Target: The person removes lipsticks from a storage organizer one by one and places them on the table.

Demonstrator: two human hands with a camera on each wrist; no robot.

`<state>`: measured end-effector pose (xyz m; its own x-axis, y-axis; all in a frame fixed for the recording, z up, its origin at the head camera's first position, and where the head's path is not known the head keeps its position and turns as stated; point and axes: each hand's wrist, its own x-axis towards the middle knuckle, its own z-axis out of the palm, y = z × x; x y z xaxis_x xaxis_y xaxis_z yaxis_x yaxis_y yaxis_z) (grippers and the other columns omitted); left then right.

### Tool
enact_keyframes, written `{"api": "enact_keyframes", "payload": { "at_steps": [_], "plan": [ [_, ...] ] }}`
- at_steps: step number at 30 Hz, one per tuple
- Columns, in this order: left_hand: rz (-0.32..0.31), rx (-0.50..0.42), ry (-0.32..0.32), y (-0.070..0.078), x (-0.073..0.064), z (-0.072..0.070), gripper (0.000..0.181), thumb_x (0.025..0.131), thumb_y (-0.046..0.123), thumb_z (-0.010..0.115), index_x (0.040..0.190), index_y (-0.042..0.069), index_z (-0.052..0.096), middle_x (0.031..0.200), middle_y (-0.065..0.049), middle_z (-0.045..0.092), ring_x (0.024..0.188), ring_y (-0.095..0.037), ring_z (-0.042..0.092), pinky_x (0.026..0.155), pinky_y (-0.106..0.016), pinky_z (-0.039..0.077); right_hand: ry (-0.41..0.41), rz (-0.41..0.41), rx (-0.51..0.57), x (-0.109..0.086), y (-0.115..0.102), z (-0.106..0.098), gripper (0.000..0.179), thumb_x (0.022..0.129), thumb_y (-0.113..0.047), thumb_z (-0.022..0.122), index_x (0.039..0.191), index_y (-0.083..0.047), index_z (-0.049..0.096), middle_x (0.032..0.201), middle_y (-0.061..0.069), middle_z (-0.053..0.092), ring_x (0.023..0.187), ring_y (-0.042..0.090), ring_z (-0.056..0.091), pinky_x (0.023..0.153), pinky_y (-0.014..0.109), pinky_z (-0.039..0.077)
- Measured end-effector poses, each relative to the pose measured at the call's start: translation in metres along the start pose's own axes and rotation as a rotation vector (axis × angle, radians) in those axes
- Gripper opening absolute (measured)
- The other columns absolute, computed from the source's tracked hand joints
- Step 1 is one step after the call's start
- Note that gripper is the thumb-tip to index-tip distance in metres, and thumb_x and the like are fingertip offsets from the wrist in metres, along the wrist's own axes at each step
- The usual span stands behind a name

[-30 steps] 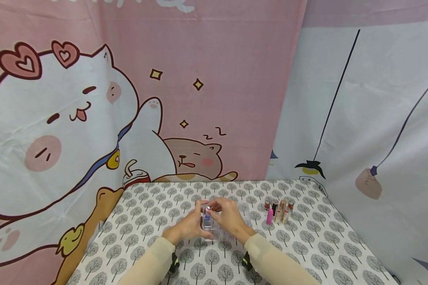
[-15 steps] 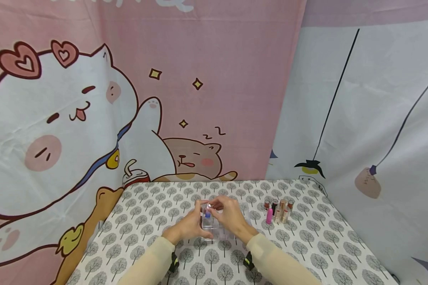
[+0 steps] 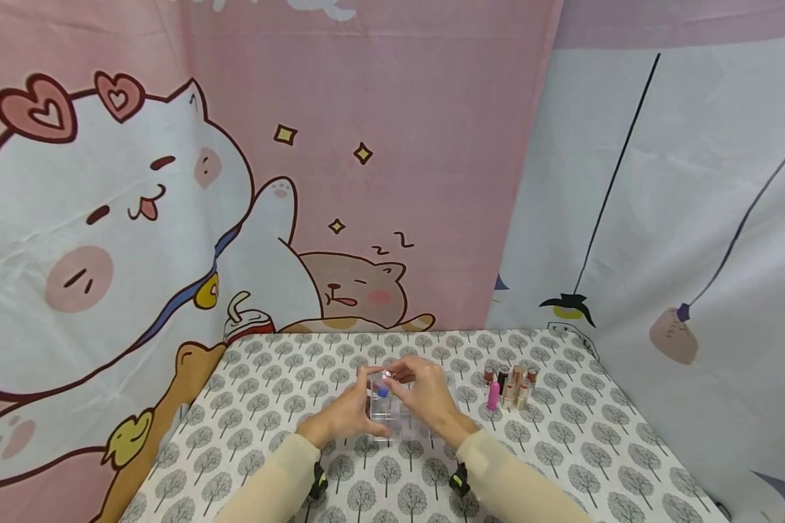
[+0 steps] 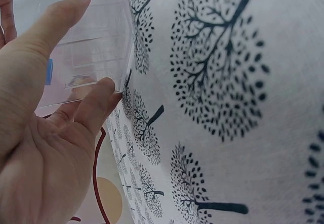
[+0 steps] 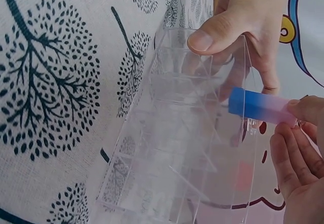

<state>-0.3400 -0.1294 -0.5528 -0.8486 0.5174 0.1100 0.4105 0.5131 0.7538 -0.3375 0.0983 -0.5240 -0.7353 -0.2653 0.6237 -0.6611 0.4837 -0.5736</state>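
A clear plastic organizer with several compartments stands on the tabletop in front of me. My left hand grips its left side, thumb at the near wall and fingers at the far one. The right hand pinches the pink end of a blue-and-pink lipstick tube between thumb and fingers. In the right wrist view the tube's blue end lies at the organizer's open edge, partly behind the clear wall. A clear decorated tip shows by the pinching fingers.
Right of the organizer stands a group of lipsticks with dark, copper and pale cases. A bright pink tube stands at their near left. The tree-print cloth covers the table, which ends at a cartoon backdrop.
My right hand has risen slightly with the lipstick tube, whose blue end shows a little higher now. The left hand keeps its grip on the organizer.
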Motion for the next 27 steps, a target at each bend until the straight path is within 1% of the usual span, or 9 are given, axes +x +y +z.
{"api": "enact_keyframes", "payload": {
  "at_steps": [4, 8, 15, 18, 24, 27],
  "plan": [
    [0.009, 0.010, 0.002, 0.001, 0.001, 0.000, 0.128, 0.085, 0.019, 0.108, 0.178, 0.013, 0.019, 0.150, -0.021, 0.065, 0.095, -0.023, 0.070, 0.076, -0.026, 0.061, -0.004, -0.008, 0.001, 0.000, -0.001, -0.003, 0.024, 0.096, -0.007, 0.096, 0.117, -0.004, 0.084, 0.111, 0.012, 0.089, 0.092, 0.025, 0.088, 0.085, 0.035, 0.076],
    [0.014, 0.015, 0.004, -0.001, 0.001, 0.000, 0.128, 0.085, 0.019, 0.108, 0.177, 0.017, 0.020, 0.148, -0.019, 0.067, 0.094, -0.020, 0.068, 0.076, -0.025, 0.061, 0.005, -0.028, -0.005, -0.001, -0.001, -0.006, 0.025, 0.096, -0.006, 0.096, 0.117, -0.004, 0.084, 0.109, 0.011, 0.088, 0.091, 0.024, 0.088, 0.084, 0.035, 0.076],
    [0.022, 0.015, 0.004, -0.003, 0.002, 0.001, 0.127, 0.086, 0.019, 0.107, 0.178, 0.017, 0.018, 0.148, -0.020, 0.067, 0.089, -0.013, 0.066, 0.075, -0.025, 0.060, 0.023, -0.055, -0.012, -0.005, -0.002, -0.013, 0.025, 0.094, -0.006, 0.097, 0.116, -0.005, 0.083, 0.108, 0.010, 0.088, 0.089, 0.023, 0.088, 0.083, 0.035, 0.076],
    [0.028, 0.016, 0.007, -0.004, 0.003, 0.001, 0.128, 0.086, 0.019, 0.107, 0.177, 0.015, 0.018, 0.149, -0.023, 0.068, 0.091, -0.017, 0.067, 0.075, -0.025, 0.060, 0.028, -0.057, -0.016, -0.007, -0.002, -0.016, 0.025, 0.094, -0.005, 0.097, 0.115, -0.006, 0.084, 0.108, 0.009, 0.088, 0.089, 0.023, 0.088, 0.083, 0.035, 0.076],
    [0.026, 0.003, 0.006, -0.006, 0.003, 0.002, 0.128, 0.085, 0.019, 0.108, 0.177, 0.016, 0.018, 0.150, -0.027, 0.067, 0.100, -0.038, 0.072, 0.078, -0.025, 0.060, 0.032, -0.057, -0.022, -0.010, 0.001, -0.024, 0.025, 0.094, -0.006, 0.097, 0.115, -0.006, 0.083, 0.108, 0.008, 0.088, 0.091, 0.021, 0.087, 0.085, 0.033, 0.076],
    [0.014, -0.011, 0.000, -0.006, 0.003, 0.002, 0.128, 0.086, 0.018, 0.107, 0.178, 0.018, 0.018, 0.151, -0.027, 0.065, 0.103, -0.040, 0.073, 0.078, -0.025, 0.060, 0.043, -0.059, -0.017, -0.012, 0.003, -0.028, 0.026, 0.094, -0.006, 0.098, 0.115, -0.006, 0.084, 0.108, 0.008, 0.088, 0.090, 0.021, 0.088, 0.084, 0.032, 0.076]
  ]
}}
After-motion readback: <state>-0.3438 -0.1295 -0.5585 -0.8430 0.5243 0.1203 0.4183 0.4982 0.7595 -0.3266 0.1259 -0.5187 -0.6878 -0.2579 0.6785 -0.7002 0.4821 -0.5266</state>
